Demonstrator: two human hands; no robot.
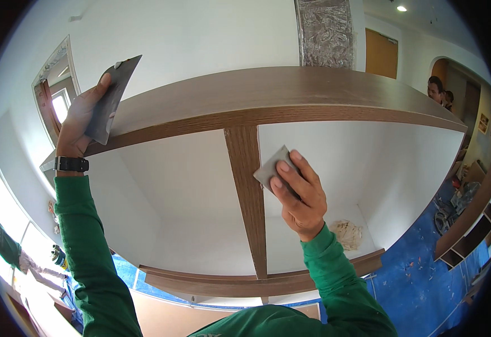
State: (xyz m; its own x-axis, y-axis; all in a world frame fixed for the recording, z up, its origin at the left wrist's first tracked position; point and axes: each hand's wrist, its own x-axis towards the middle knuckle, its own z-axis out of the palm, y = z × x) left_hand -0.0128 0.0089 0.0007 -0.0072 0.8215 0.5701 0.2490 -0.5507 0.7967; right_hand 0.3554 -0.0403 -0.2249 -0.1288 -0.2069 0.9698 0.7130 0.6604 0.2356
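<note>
Cabinet (245, 205), beige bundle (347, 235) inside right compartment (403, 163), hands (304, 205) gripping grey plate (113, 98) left, small pad (272, 167) right

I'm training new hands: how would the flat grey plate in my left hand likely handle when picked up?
The grey plate is probably fairly stiff: it looks straight, unsagging, in the left hand. Being thin, it may feel light for its breadth. Its flat shape makes rolling unlikely.

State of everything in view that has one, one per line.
Left hand: gripping large plate
Large plate: tilted
Right hand: gripping small plate
Small plate: tilted; contact with divider unclear
Cabinet: open-fronted
Bundle: crumpled, inside cabinet
Column: wrapped in clear plastic
Ceiling light: lit
Watch: strapped on left wrist
</note>
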